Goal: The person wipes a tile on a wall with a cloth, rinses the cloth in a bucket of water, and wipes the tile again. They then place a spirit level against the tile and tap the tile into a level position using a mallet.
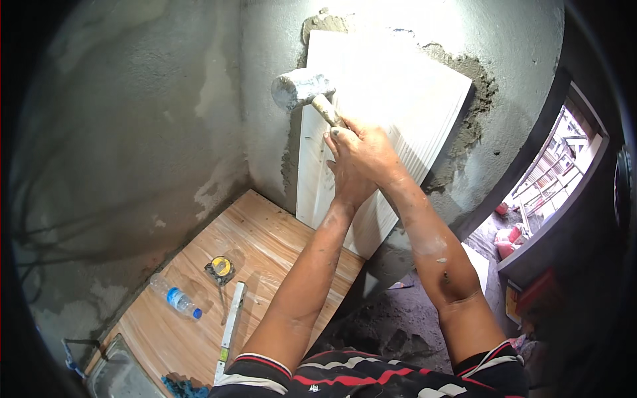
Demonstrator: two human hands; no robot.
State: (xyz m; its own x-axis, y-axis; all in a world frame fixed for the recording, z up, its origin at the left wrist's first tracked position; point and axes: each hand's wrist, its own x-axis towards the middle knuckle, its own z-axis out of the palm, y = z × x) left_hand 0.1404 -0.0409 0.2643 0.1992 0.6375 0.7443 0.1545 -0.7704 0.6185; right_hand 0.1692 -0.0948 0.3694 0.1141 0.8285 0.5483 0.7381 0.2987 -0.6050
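Note:
My right hand (366, 151) is wrapped round the handle of a rubber mallet (302, 89). The mallet's pale, mortar-smeared head is at the upper left edge of a large white ribbed tile (415, 126); I cannot tell whether it touches. Behind and below the right hand, my left hand (350, 182) lies against the tile with its fingers stretched out, partly covered by the right. The tile stands on the wall, its lower end by the wood-patterned counter (265, 229). Grey wet mortar (474, 99) shows around its edges.
On the counter lie a yellow-and-black tape measure (220, 267), a plastic water bottle (178, 300) and a spirit level (230, 331). A metal sink (123, 371) is set at the near left. Bare plastered walls (146, 119) meet in a corner. A bright opening (551, 172) is at right.

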